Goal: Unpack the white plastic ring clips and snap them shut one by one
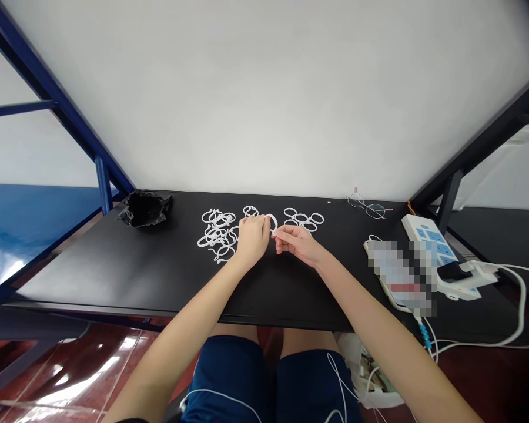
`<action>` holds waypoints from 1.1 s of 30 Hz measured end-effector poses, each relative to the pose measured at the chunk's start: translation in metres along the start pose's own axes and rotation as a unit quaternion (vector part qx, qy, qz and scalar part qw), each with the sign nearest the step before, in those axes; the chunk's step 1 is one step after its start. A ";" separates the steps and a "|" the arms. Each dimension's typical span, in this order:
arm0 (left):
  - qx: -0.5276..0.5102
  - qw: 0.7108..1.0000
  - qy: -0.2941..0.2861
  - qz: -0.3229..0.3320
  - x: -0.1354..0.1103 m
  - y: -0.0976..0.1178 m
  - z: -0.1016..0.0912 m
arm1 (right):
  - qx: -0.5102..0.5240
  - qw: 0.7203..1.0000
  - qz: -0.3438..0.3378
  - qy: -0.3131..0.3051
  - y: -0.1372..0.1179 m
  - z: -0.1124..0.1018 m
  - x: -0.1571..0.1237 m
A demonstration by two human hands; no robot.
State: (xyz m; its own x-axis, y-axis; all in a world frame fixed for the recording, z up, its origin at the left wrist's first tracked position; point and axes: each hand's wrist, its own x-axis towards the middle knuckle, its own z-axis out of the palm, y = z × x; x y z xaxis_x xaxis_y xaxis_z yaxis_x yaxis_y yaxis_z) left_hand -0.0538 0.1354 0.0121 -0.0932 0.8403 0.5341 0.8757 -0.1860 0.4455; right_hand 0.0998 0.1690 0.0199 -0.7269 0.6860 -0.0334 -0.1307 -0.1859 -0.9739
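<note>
The left hand [252, 238] and the right hand [297, 242] meet over the middle of the black counter [114, 270], with a single white ring [272, 222] pinched between them. The left grip is closed on the ring's near-left edge, with the fingers curled in. The right grip is closed on its lower right edge, thumb and fingertips together. The ring stands up just above the knuckles, at 12 o'clock from where the two hands meet, and is lifted a little off the surface.

At 9 o'clock from the left hand, just beside it, lies a loose heap of rings [218, 235], all white and overlapping (too tangled to count). A small cluster [250, 211] sits at 12 o'clock from that hand, near the far edge. At 12 to 1 o'clock from the right hand, a tidier group of rings [304, 219] lies flat, the rings touching one another.

Farther out at 9 o'clock, well apart from the heap, a crumpled black bag [145, 207] rests near the counter's left corner. At 2 o'clock from the right hand, a pair of wire-rimmed glasses [368, 207] lies by the wall. At 3 o'clock there is a white power strip [427, 235] with a blurred flat object [401, 273] beside it. A white cable [518, 294] loops off the right edge.
</note>
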 end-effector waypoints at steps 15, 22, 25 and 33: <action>-0.129 0.992 -0.007 -0.004 0.003 0.000 -0.002 | 0.068 0.996 0.000 0.057 0.000 0.002 0.005; -0.136 0.991 -0.010 0.001 0.003 -0.002 -0.001 | 0.028 0.990 -0.050 0.131 -0.004 -0.012 0.008; -0.138 0.990 -0.002 -0.017 0.004 -0.005 -0.003 | -0.113 0.946 -0.132 0.272 -0.006 -0.039 0.006; -0.053 0.998 0.025 -0.016 0.004 -0.019 -0.001 | -0.389 0.826 -0.100 0.396 0.006 -0.086 0.002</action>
State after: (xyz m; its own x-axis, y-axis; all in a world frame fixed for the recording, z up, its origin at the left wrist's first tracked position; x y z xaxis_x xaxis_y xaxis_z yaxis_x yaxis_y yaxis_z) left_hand -0.0708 0.1423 0.0066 -0.1452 0.8207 0.5526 0.8175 -0.2151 0.5343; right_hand 0.1559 0.2299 -0.0053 -0.0351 0.9504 0.3092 0.5020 0.2842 -0.8168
